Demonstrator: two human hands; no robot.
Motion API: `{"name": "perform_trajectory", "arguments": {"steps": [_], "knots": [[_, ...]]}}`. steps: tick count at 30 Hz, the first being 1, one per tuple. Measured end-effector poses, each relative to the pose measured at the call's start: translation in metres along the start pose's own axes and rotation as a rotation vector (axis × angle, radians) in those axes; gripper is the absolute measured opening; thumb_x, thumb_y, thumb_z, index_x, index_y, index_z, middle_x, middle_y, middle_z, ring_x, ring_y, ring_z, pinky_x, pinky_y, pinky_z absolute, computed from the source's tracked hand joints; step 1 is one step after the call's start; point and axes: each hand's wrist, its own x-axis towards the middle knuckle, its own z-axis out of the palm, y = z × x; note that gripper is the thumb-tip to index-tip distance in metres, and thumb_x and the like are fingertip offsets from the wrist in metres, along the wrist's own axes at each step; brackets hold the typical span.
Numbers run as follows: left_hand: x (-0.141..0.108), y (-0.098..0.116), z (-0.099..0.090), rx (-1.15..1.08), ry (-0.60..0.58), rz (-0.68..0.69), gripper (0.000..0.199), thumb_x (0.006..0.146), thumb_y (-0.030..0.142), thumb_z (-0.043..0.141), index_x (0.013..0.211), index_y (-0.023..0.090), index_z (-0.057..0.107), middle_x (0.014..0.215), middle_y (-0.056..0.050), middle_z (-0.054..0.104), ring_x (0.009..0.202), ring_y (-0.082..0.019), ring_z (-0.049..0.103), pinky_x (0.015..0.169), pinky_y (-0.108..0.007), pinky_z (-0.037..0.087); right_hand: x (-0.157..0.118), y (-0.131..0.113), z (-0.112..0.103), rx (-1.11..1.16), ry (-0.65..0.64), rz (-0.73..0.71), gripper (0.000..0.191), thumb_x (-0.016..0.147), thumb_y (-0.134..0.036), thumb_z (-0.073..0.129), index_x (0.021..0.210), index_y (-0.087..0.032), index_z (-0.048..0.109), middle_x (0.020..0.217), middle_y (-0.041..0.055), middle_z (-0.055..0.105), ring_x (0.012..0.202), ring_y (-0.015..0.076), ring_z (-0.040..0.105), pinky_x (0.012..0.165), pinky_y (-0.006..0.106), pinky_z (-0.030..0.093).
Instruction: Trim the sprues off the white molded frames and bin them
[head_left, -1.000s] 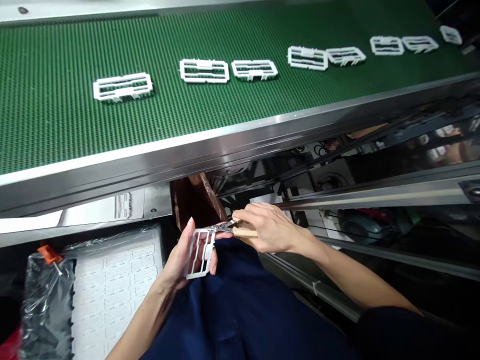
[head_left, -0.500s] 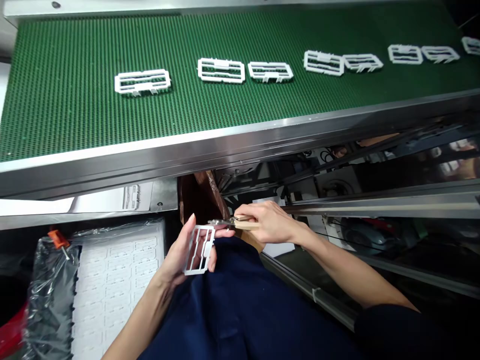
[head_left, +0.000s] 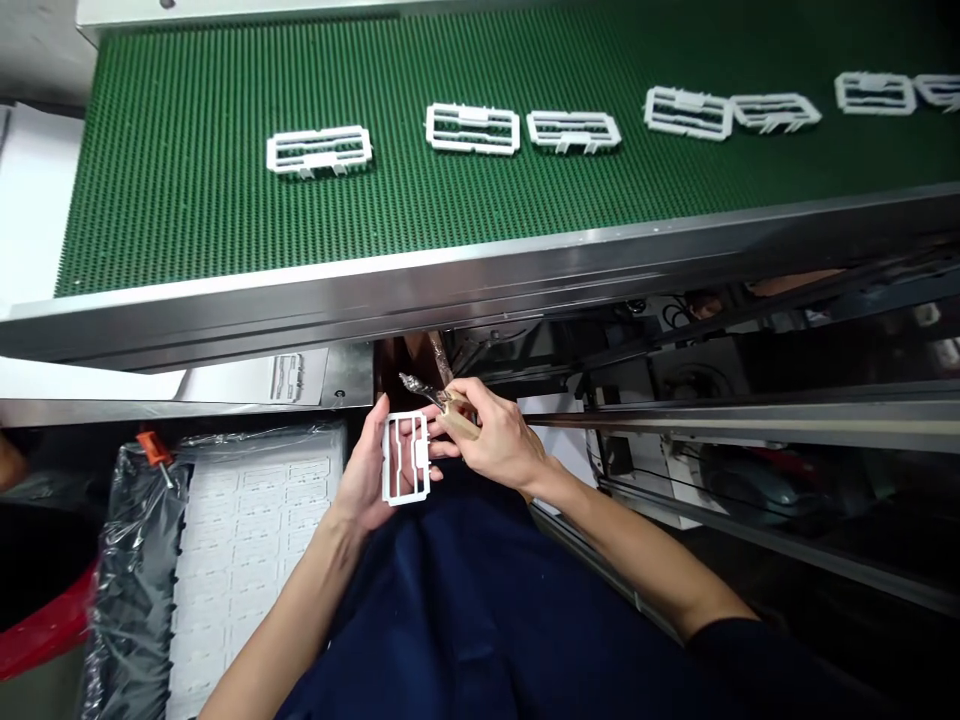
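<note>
Left hand (head_left: 365,482) is gripping a white plastic frame (head_left: 418,458) upright against the palm; right hand (head_left: 499,436) is clenching tan-handled snips (head_left: 459,420) just beside it, below the steel edge (head_left: 450,292) of a green conveyor belt (head_left: 225,220) carrying matching frames (head_left: 472,130).

A green studded conveyor belt (head_left: 420,220) with a stainless steel edge (head_left: 420,300) carries seven flat white plastic frames (head_left: 472,113) lying in one loose row along it

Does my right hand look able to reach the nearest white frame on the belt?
Probably not: the right hand holds wood-handled snips, and the steel belt edge stands in the way.
</note>
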Motion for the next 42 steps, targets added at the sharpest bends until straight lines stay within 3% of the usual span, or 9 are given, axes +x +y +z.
{"name": "perform_trajectory", "arguments": {"steps": [6, 9, 17, 20, 24, 27, 33, 37, 42], "knots": [[-0.003, 0.004, -0.005, -0.027, -0.019, 0.005, 0.059, 0.093, 0.049, 0.024, 0.112, 0.005, 0.059, 0.100, -0.019, 0.067, 0.074, -0.025, 0.067, 0.052, -0.030, 0.055, 0.005, 0.001, 0.006, -0.023, 0.109, 0.013, 0.020, 0.083, -0.029, 0.045, 0.102, -0.021, 0.047, 0.080, -0.0001, 0.061, 0.069, 0.0132, 0.058, 0.065, 0.023, 0.043], [-0.006, 0.005, -0.009, -0.050, 0.024, 0.045, 0.058, 0.093, 0.047, 0.026, 0.103, 0.004, 0.062, 0.090, -0.017, 0.068, 0.071, -0.023, 0.066, 0.054, -0.030, 0.055, 0.007, 0.006, 0.007, -0.077, 0.143, 0.036, 0.020, 0.083, -0.034, 0.047, 0.100, -0.022, 0.048, 0.079, -0.0001, 0.061, 0.067, 0.0141, 0.057, 0.064, 0.024, 0.041], [-0.005, 0.006, -0.011, -0.117, 0.097, 0.126, 0.046, 0.092, 0.044, 0.035, 0.094, 0.007, 0.062, 0.078, -0.011, 0.066, 0.075, -0.023, 0.065, 0.070, -0.039, 0.055, -0.007, 0.003, 0.012, 0.008, 0.040, 0.100, 0.028, 0.082, -0.042, 0.052, 0.100, -0.022, 0.048, 0.079, 0.0003, 0.061, 0.069, 0.0141, 0.058, 0.066, 0.024, 0.043], [0.003, 0.004, -0.004, -0.099, 0.197, 0.160, 0.037, 0.089, 0.043, 0.045, 0.084, 0.010, 0.060, 0.068, -0.006, 0.064, 0.066, -0.020, 0.065, 0.066, -0.035, 0.056, -0.015, -0.005, 0.026, 0.059, -0.065, 0.061, 0.039, 0.074, -0.046, 0.060, 0.103, -0.022, 0.048, 0.083, 0.0000, 0.062, 0.069, 0.0139, 0.058, 0.065, 0.024, 0.044], [0.008, 0.003, 0.004, 0.011, 0.238, 0.185, 0.033, 0.086, 0.044, 0.051, 0.080, 0.013, 0.058, 0.065, -0.004, 0.062, 0.066, -0.018, 0.065, 0.059, -0.028, 0.055, -0.017, -0.003, 0.036, 0.104, -0.042, 0.015, 0.028, 0.078, -0.036, 0.056, 0.102, -0.022, 0.052, 0.085, 0.0002, 0.062, 0.069, 0.0127, 0.057, 0.067, 0.024, 0.044], [0.005, 0.005, 0.005, 0.101, 0.171, 0.207, 0.026, 0.088, 0.037, 0.050, 0.087, 0.012, 0.059, 0.077, -0.007, 0.066, 0.076, -0.020, 0.065, 0.064, -0.028, 0.055, -0.012, 0.008, 0.030, 0.311, 0.039, 0.147, 0.025, 0.075, -0.034, 0.060, 0.094, -0.020, 0.053, 0.076, -0.0010, 0.059, 0.062, 0.0112, 0.054, 0.060, 0.023, 0.045], [-0.001, 0.005, 0.004, 0.238, 0.243, 0.263, 0.017, 0.084, 0.024, 0.058, 0.093, 0.010, 0.062, 0.083, -0.011, 0.069, 0.076, -0.020, 0.067, 0.065, -0.029, 0.056, -0.013, 0.026, 0.019, 0.998, -0.058, 0.299, 0.026, 0.078, -0.037, 0.062, 0.093, -0.019, 0.051, 0.068, -0.0007, 0.057, 0.053, 0.0078, 0.049, 0.051, 0.020, 0.042], [0.000, 0.002, 0.002, 0.254, 0.283, 0.280, 0.018, 0.083, 0.024, 0.059, 0.094, 0.010, 0.064, 0.083, -0.011, 0.070, 0.074, -0.020, 0.067, 0.062, -0.026, 0.056, -0.016, 0.027, 0.021, 1.178, -0.038, 0.360, 0.025, 0.081, -0.038, 0.060, 0.092, -0.018, 0.051, 0.068, 0.0009, 0.059, 0.052, 0.0078, 0.051, 0.050, 0.020, 0.041], [0.001, 0.002, 0.001, 0.257, 0.292, 0.279, 0.019, 0.080, 0.024, 0.063, 0.094, 0.011, 0.064, 0.085, -0.012, 0.070, 0.076, -0.020, 0.067, 0.062, -0.025, 0.056, -0.016, 0.027, 0.021, 1.226, -0.014, 0.373, 0.027, 0.080, -0.039, 0.060, 0.093, -0.017, 0.050, 0.069, 0.0013, 0.060, 0.052, 0.0076, 0.052, 0.050, 0.020, 0.042]]}}
